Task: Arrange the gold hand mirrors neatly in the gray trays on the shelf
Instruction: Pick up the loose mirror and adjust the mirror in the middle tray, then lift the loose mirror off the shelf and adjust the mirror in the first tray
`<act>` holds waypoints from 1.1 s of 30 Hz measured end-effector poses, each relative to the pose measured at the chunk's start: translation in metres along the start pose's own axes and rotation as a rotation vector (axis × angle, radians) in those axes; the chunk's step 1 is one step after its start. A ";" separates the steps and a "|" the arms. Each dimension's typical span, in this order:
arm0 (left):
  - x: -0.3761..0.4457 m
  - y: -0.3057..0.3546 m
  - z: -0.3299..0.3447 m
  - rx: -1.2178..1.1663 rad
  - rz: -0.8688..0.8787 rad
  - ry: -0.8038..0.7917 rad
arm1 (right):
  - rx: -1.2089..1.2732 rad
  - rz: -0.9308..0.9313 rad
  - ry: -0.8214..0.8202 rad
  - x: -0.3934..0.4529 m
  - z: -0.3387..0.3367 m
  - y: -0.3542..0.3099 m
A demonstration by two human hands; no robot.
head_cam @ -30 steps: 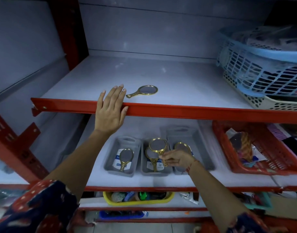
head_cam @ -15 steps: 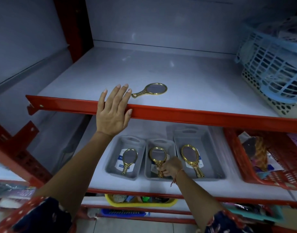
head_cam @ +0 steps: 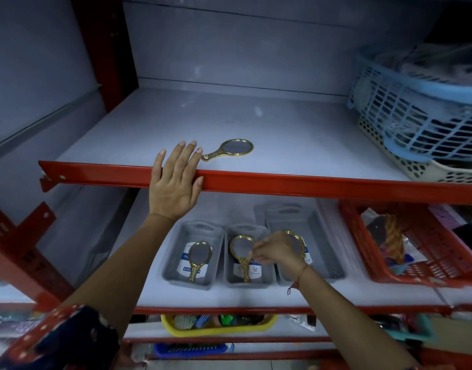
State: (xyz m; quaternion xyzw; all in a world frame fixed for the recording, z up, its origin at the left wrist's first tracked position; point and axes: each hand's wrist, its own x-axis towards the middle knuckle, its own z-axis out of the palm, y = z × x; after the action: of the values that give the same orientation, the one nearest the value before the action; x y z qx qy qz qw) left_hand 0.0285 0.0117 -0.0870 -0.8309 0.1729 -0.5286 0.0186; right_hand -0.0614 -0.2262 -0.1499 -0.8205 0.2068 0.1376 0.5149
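Three gray trays stand side by side on the lower shelf: left tray (head_cam: 173, 253), middle tray (head_cam: 258, 231), right tray (head_cam: 325, 236). Each holds one gold hand mirror with its handle toward me: left mirror (head_cam: 198, 259), middle mirror (head_cam: 240, 251), right mirror (head_cam: 300, 243), the last partly hidden by my hand. My right hand (head_cam: 276, 253) hovers over the middle and right trays, its blurred fingertips at the middle mirror's right rim. A fourth gold mirror (head_cam: 233, 149) lies loose on the upper shelf. My left hand (head_cam: 176, 182) rests flat on the red shelf edge beside that mirror's handle.
A blue basket (head_cam: 416, 110) sits on a white perforated basket (head_cam: 432, 170) at the upper shelf's right. A red basket (head_cam: 363, 252) of goods stands right of the trays. Below, a yellow basket (head_cam: 218, 331) holds small items. A red upright (head_cam: 106, 49) is at the back left.
My right hand let go of the middle mirror's handle and moved up to its head, now covering part of the right mirror. My left hand stayed on the shelf edge.
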 end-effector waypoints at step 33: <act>0.020 -0.038 -0.017 -0.079 -0.021 0.011 | -0.589 -0.732 0.095 -0.008 -0.046 -0.196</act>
State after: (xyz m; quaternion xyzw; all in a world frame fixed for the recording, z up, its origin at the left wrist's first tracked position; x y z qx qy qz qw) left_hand 0.0309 0.0434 -0.0537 -0.8297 0.1850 -0.5263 -0.0205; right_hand 0.0262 -0.1902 0.0282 -0.9560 -0.1205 -0.0376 0.2649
